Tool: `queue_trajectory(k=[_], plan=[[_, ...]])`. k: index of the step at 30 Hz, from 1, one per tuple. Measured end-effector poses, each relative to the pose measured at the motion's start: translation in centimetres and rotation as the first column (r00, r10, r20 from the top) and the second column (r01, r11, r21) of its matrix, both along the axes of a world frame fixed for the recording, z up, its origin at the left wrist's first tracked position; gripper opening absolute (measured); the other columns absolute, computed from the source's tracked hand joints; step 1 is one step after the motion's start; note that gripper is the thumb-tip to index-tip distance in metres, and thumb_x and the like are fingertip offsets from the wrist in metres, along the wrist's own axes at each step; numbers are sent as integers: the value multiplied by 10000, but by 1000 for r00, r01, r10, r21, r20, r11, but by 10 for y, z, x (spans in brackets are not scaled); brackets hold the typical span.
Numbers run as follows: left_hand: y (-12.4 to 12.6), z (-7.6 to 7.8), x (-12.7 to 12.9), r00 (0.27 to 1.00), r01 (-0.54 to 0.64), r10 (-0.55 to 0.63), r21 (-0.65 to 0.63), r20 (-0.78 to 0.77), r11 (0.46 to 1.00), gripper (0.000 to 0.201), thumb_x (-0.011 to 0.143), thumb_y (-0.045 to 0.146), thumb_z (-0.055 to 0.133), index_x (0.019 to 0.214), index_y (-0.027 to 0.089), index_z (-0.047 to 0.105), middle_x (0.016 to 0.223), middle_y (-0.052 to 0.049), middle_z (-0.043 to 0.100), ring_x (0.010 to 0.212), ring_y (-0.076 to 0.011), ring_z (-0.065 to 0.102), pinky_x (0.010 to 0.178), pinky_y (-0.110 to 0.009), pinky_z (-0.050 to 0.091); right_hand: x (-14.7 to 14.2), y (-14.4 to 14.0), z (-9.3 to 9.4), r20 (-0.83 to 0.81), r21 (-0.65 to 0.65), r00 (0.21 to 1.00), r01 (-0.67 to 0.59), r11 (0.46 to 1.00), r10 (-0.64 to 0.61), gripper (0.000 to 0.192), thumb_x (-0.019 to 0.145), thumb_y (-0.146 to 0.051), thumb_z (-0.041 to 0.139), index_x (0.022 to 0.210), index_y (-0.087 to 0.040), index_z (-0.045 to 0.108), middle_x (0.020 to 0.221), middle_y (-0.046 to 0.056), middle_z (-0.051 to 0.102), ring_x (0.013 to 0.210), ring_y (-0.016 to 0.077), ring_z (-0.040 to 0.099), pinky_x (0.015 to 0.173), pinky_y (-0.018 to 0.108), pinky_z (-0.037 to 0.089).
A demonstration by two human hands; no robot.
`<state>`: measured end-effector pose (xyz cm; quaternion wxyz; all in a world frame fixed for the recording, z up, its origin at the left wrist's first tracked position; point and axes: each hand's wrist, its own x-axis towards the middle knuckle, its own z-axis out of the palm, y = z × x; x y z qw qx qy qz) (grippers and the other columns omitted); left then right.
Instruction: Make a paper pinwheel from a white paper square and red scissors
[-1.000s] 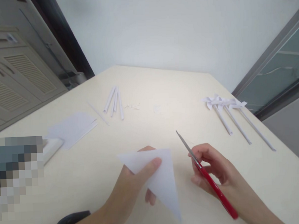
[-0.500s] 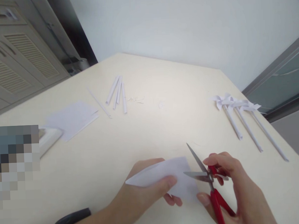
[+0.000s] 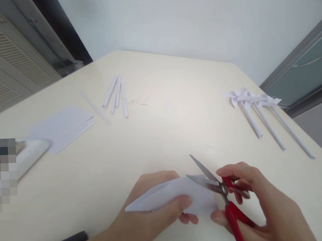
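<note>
Scissors (image 3: 224,189) shifted farther across folded paper (image 3: 200,196) (likely light, creasable); left fingers (image 3: 185,202) pinch midway, good hold; right fingers (image 3: 228,169) seemingly grip handles (image 3: 234,224).

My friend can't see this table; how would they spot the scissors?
Start at the pale table and find the person's right hand. It holds the scissors, blades open; red handles set them apart from the white paper in the left hand.

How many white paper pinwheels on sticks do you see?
3, side by side on the right of the cream tabletop: left pinwheel, middle pinwheel, right pinwheel. None seems hidden.
</note>
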<state>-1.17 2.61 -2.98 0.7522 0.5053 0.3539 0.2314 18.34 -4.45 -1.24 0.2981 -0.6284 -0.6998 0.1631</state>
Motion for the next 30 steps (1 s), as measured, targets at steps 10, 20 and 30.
queue_trajectory(k=[10, 20, 30], plan=[[0, 4, -1, 1000, 22, -22, 47, -12, 999, 111, 783, 209, 621, 714, 161, 694, 668, -22, 688, 619, -159, 667, 584, -226, 525, 0, 0, 1, 17, 23, 1000, 14, 1000, -14, 399, 668, -260, 687, 1004, -303, 476, 772, 0, 632, 540, 143, 619, 380, 171, 532], [0, 3, 0, 1000, 9, -9, 13, 20, 1000, 110, 783, 218, 629, 724, 177, 712, 674, -12, 693, 625, -153, 670, 589, -219, 531, 0, 1, 1, 47, 46, 999, 13, 999, -15, 347, 697, -251, 645, 998, -297, 481, 754, 1, 634, 524, 138, 607, 365, 162, 519], [0, 6, 0, 1000, -2, 2, 9, 11, 1000, 119, 786, 227, 629, 703, 192, 706, 640, -12, 707, 621, -163, 668, 585, -240, 538, 2, -2, -1, 48, 41, 999, 13, 999, -15, 368, 689, -268, 660, 1002, -290, 468, 756, 7, 639, 580, 157, 642, 393, 169, 530]])
